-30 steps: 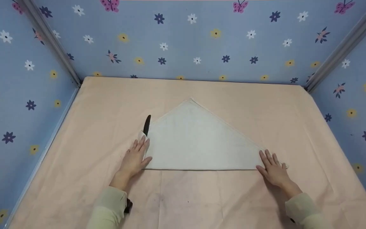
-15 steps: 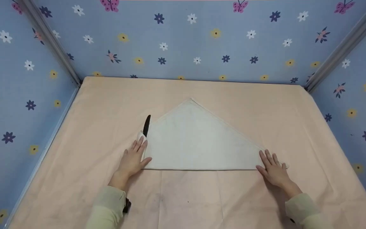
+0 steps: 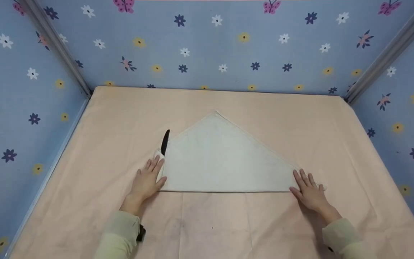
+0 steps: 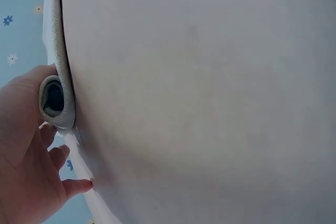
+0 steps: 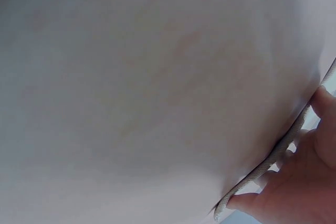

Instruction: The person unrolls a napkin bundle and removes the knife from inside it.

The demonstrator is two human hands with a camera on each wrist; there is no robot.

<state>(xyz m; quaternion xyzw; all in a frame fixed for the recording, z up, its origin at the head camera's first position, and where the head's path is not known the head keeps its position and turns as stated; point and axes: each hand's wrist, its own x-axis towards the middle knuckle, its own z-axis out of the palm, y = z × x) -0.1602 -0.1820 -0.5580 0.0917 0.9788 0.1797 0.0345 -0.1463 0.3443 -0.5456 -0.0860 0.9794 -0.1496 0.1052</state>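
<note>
A pale whitish cloth [image 3: 225,158] lies folded into a triangle, its peak pointing away from me. At its left end it is wound into a roll [image 4: 65,116], with something dark inside the coil. A black, pointed, blade-like piece [image 3: 165,142] sticks out of the roll's far end; the rest of it is hidden in the cloth. My left hand [image 3: 147,181] rests on this roll with fingers stretched forward and thumb at its right side. Over the cloth's right corner, my right hand [image 3: 311,190] presses down with spread fingers.
A peach cloth with soft creases covers the table [image 3: 210,223]. Blue flowered panels [image 3: 207,46] stand around the back and both sides, with grey posts [image 3: 390,54] at the rear corners.
My left hand has slid slightly left, and the roll with the black piece has shifted left with it. A little more flat cloth shows on that side. The right hand stays still.
</note>
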